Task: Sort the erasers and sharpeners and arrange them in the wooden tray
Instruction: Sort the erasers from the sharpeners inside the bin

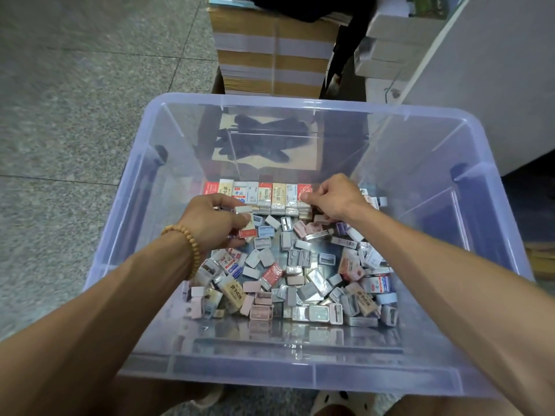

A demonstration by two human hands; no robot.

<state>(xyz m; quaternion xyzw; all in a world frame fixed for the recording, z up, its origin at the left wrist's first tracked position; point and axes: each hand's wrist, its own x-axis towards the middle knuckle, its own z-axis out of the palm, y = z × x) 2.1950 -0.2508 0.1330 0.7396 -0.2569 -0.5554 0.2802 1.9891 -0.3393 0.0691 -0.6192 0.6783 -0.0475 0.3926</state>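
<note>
**Both hands at the eraser row, deep in a clear bin**

The left hand (214, 219), a beaded bracelet (187, 247) on its wrist, has its fingers curled round a small stack of wrapped erasers (247, 225); it looks like a gathered batch held ready to join the row. The right hand (333, 199) is also curled, thumb and forefinger pinching at the red-wrapped eraser (304, 192) that ends the row, probably to seat it flush against its neighbours.

That row of erasers (258, 195) stands on edge, labels up, packed side by side along the far end of the bin's floor, with what seems a second layer beneath. Standing them this way keeps them tight and easy to count, which fits the sorting the task asks for.

Nearer the person lies the unsorted pile (300, 274): more wrapped erasers mixed with small grey, blue and pink sharpeners (286, 225), lying at every angle. Most of the work appears undone.

All of this sits in a large translucent plastic bin (300, 105) on a speckled stone floor (75, 115). No wooden tray can be made out; the bottom under the loose pieces looks shiny rather than wooden, so whether a tray lies there cannot be told.

Beyond the bin stand stacked cardboard boxes (270, 61) and a pale cabinet (495, 85).
</note>
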